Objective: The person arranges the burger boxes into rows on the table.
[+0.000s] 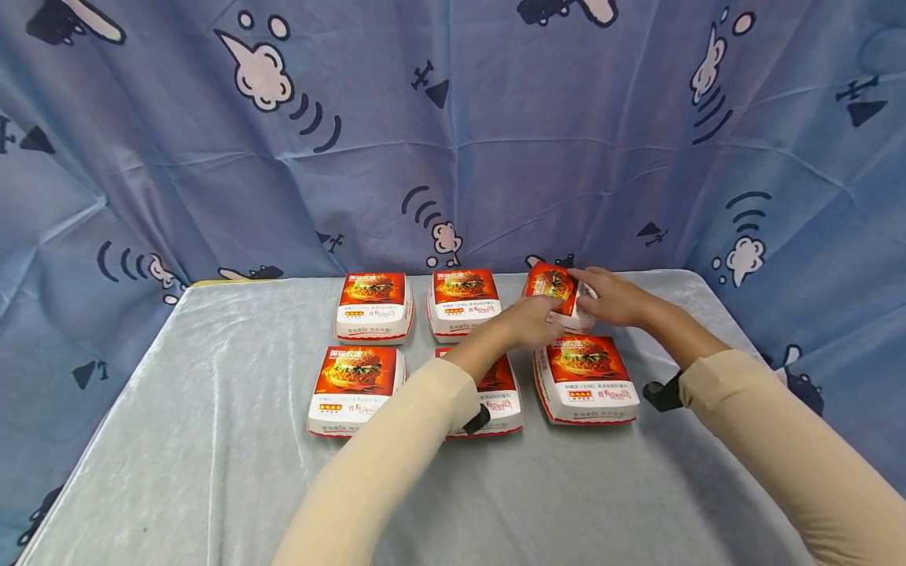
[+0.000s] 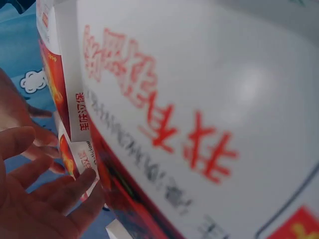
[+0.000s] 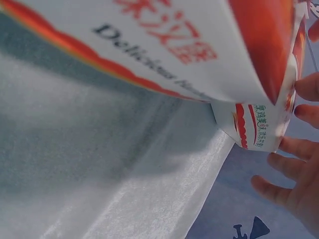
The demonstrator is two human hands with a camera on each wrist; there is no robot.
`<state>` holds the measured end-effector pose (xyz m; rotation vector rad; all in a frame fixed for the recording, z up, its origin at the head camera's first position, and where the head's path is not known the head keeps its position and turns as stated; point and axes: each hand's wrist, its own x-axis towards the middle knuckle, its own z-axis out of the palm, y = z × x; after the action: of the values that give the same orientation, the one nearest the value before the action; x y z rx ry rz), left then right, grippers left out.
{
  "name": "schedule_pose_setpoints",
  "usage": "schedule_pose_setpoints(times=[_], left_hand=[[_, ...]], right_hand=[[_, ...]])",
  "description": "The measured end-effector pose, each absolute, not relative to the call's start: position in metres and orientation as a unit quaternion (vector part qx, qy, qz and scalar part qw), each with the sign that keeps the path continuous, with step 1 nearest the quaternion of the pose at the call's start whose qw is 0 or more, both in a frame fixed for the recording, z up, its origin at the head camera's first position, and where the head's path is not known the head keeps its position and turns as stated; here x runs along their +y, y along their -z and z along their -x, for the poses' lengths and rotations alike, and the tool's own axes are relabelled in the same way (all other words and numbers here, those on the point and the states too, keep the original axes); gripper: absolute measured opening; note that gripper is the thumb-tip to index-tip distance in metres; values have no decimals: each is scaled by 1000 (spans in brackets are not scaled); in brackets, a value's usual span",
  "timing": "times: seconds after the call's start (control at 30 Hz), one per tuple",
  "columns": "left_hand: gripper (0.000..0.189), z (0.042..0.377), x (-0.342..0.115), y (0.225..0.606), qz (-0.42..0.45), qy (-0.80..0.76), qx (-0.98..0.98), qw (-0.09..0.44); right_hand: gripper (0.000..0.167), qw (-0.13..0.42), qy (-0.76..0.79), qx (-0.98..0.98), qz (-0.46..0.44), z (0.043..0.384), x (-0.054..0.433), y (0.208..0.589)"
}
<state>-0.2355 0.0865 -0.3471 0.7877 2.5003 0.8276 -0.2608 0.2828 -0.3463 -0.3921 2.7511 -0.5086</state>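
Observation:
A red-and-white burger box (image 1: 548,284) at the back right sits turned at an angle to the others. My left hand (image 1: 532,321) reaches to its front left side, fingertips at the lid. At the right side is my right hand (image 1: 614,297), its fingers along the lid's edge. The left wrist view shows spread, mostly straight left fingers (image 2: 75,199) beside the box (image 2: 75,157). In the right wrist view, right fingers (image 3: 286,167) are spread along the side of the box (image 3: 254,124). My left forearm partly hides the front middle burger box (image 1: 499,393).
Matching burger boxes form two rows of three on a grey cloth-covered table (image 1: 177,440). The front right box (image 1: 587,377) stands just before the angled one. Beyond the table's back edge hangs a blue patterned curtain (image 1: 453,141).

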Motion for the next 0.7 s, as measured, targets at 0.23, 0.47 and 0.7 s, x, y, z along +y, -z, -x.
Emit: schedule_pose_setpoints(times=[0.23, 0.47, 0.7], left_hand=[[54, 236, 84, 347, -285, -277, 897, 196], [57, 237, 83, 349, -274, -258, 903, 206], [54, 237, 83, 349, -291, -261, 901, 188]], right_hand=[[62, 142, 170, 965, 138, 261, 281, 349], [60, 143, 161, 967, 139, 261, 281, 350], [61, 139, 144, 971, 129, 262, 283, 351]])
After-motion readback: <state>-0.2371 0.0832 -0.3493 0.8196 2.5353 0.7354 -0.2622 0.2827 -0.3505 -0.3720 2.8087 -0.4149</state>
